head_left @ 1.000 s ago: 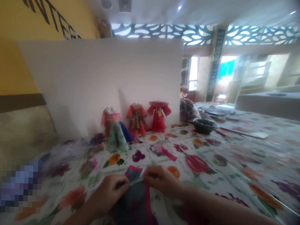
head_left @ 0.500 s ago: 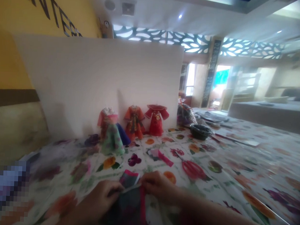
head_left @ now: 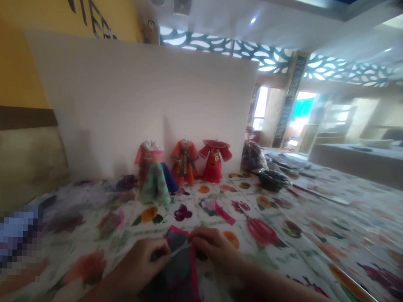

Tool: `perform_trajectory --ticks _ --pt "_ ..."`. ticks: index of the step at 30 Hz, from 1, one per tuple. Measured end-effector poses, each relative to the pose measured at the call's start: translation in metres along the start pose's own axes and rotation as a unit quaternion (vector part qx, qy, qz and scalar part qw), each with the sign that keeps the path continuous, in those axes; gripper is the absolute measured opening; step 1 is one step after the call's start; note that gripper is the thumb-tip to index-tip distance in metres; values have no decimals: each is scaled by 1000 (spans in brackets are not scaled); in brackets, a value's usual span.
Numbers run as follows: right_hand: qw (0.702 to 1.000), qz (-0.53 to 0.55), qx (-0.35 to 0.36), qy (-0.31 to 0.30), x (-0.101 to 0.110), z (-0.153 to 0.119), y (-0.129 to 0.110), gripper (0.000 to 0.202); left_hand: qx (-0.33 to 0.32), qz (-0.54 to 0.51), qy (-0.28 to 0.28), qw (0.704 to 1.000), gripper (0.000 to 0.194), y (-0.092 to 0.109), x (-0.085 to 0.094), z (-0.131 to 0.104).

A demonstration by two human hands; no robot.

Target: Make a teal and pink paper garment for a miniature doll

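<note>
A dark grey-green cloth (head_left: 178,272) with a bright pink border lies between my hands at the bottom centre, a pale strip crossing it near the top. My left hand (head_left: 146,260) pinches the cloth's left side, thumb and forefinger pressed together. At the right edge, by the pink border, my right hand (head_left: 213,247) grips it with curled fingers. Beyond the hands lie a pink scrap (head_left: 224,214) and, to its right, red-handled scissors (head_left: 261,230) on the fruit-patterned tablecloth (head_left: 192,204).
Small doll-sized dresses stand before a white board (head_left: 150,91): a green one (head_left: 155,184), an orange one (head_left: 185,162) and a red one (head_left: 214,162) among them. A dark bowl (head_left: 273,180) sits further right, near a plastic-wrapped bundle (head_left: 253,157).
The camera view has shifted slightly, so the background sits further right. Both hands still hold the cloth; the left thumb and forefinger show more clearly.
</note>
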State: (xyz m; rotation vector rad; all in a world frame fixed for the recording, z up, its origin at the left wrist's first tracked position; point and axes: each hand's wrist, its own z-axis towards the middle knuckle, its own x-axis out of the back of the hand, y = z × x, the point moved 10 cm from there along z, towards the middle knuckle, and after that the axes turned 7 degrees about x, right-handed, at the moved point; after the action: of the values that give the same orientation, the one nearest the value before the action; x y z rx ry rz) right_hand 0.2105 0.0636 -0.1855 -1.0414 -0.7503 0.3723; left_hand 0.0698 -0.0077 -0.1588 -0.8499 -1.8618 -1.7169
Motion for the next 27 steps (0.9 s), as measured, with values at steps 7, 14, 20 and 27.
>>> perform_trajectory --ticks 7,14,20,27 --pt "999 -36 2 -33 -9 -3 -13 25 0 10 -23 1000 24 3 -1 -4" --pt "998 -26 4 -61 -17 -6 -20 24 0 0 -26 1000 22 11 -3 -9" --pt "996 -64 26 -55 -28 -7 -25 21 -1 16 17 1000 22 14 -7 -8" --pt "994 -84 42 -53 -29 -6 -39 15 -12 41 61 997 20 16 -7 -8"
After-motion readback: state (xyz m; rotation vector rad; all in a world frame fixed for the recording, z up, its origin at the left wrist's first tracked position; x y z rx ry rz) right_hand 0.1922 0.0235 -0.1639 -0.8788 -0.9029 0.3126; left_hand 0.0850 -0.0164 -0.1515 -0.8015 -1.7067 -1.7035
